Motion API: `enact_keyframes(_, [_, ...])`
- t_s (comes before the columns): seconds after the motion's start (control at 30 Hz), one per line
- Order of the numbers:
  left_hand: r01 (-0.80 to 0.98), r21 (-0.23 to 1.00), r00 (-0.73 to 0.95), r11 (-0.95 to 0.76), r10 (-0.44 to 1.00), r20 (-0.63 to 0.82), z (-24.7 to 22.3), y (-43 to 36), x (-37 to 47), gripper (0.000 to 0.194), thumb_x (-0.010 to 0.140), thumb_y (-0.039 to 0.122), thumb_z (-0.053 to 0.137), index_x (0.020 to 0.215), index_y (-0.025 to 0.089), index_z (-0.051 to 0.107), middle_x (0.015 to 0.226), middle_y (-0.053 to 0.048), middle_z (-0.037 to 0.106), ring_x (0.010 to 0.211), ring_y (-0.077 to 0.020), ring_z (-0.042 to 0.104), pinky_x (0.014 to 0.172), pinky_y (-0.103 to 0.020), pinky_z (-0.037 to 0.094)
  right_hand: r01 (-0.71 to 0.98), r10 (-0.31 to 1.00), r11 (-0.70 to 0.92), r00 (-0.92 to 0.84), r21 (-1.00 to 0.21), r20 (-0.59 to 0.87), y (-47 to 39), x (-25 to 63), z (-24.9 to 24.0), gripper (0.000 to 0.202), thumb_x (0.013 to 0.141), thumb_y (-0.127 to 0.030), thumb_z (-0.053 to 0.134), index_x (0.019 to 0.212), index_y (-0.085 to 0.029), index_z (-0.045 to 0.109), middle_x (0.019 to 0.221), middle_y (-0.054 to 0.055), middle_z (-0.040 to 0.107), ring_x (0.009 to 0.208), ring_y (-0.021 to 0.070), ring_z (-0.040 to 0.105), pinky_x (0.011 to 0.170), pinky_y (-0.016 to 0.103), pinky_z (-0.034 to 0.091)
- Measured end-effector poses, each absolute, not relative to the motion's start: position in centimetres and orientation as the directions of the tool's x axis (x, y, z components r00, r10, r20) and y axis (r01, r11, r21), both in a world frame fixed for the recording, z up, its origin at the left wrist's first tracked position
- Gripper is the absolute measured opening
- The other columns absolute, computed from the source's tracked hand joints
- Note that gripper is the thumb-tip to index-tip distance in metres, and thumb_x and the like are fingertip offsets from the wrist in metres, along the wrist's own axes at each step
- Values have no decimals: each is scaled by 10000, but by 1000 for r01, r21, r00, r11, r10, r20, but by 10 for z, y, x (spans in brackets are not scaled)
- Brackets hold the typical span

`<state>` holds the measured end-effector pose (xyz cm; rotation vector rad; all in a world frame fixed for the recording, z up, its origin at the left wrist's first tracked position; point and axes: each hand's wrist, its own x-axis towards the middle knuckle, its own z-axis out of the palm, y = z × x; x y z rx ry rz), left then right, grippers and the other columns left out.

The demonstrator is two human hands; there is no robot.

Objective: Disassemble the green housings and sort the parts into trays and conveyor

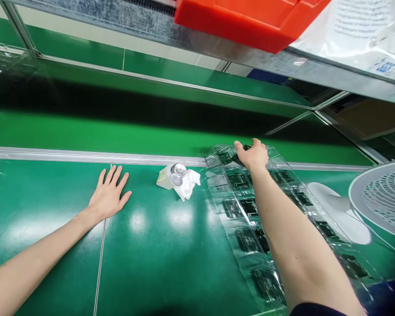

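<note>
My left hand (110,193) lies flat on the green tabletop, fingers spread, holding nothing. Across the bench, my right hand (255,156) reaches over the far end of a clear plastic tray (213,175). Its thumb and fingers straddle a dark circuit board (246,148), gripping it at the edges; the fingertips are partly hidden. More dark boards (238,181) sit in the tray's compartments, and my forearm covers some of them. Between the hands stands a small pale container (164,177) with round metal lids (178,170) and crumpled white tissue (188,184) beside it.
A white fan (385,197) on its round base (335,215) stands right of the tray. Overhead runs a metal shelf (145,22) bearing a red bin (246,22) and a clear bag (365,39). A metal rail (69,156) crosses the bench behind my left hand.
</note>
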<state>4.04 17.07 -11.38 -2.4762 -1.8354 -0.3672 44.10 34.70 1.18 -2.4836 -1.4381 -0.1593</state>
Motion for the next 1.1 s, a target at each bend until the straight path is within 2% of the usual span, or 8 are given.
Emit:
enact_keyframes(0.23, [948,160,246,-276,952,182,-114,171,40,584,932,472,366,1392,133,487,1496,-195,414,1421,-369,330,1158,-580,224,831,814,-478,541,-283,213,341,454,20,340,936,-377,580,1207,-172,573,1223,82,592,1054,206,604,899,433,529])
enact_keyframes(0.4, [928,253,223,-272,952,208,-116,172,41,557,927,447,399,1375,134,504,1495,-196,417,1429,-367,319,1167,-587,210,875,735,-316,470,-365,490,313,431,58,387,894,-243,577,1236,-71,520,1248,199,564,1066,232,594,964,431,472])
enact_keyframes(0.47, [905,336,191,-262,955,229,-113,173,43,537,921,415,428,1358,116,516,1493,-211,414,1433,-376,308,1167,-598,201,929,700,-117,328,-351,635,294,406,69,432,857,-230,558,1250,-64,493,1261,230,543,1117,256,572,986,428,450])
enact_keyframes(0.53, [889,382,168,-253,956,241,-107,174,45,523,912,396,458,1341,106,526,1487,-222,416,1432,-383,308,1162,-611,206,948,595,239,29,-212,803,273,372,68,435,831,-278,568,1240,-143,511,1218,189,578,1150,287,563,973,471,457])
enact_keyframes(0.6, [905,352,162,-241,957,239,-102,177,45,524,903,407,486,1334,112,530,1481,-216,428,1421,-374,333,1160,-605,225,827,368,562,-250,-1,896,251,330,52,459,812,-305,596,1258,-231,516,1179,152,615,1139,313,582,945,522,468])
enact_keyframes(0.67, [921,314,158,-229,959,235,-100,182,42,533,898,423,502,1339,125,523,1478,-193,443,1413,-349,358,1168,-576,247,700,261,711,-343,60,902,232,284,22,482,795,-292,618,1264,-300,510,1164,124,637,1086,313,621,902,532,498])
enact_keyframes(0.9, [924,326,120,-200,961,250,-108,199,23,428,883,292,489,1272,133,567,1454,-139,493,1395,-244,410,1192,-444,310,571,678,693,-307,-440,668,209,147,-107,343,901,-356,428,1162,-213,598,1151,158,665,1073,307,649,878,511,550])
enact_keyframes(1.1, [887,413,93,-207,956,278,-114,203,19,411,859,307,500,1224,148,601,1427,-142,519,1380,-261,428,1188,-474,327,513,726,672,-313,-535,612,217,146,-138,346,917,-420,412,1081,-238,656,1030,114,719,945,282,699,815,458,587])
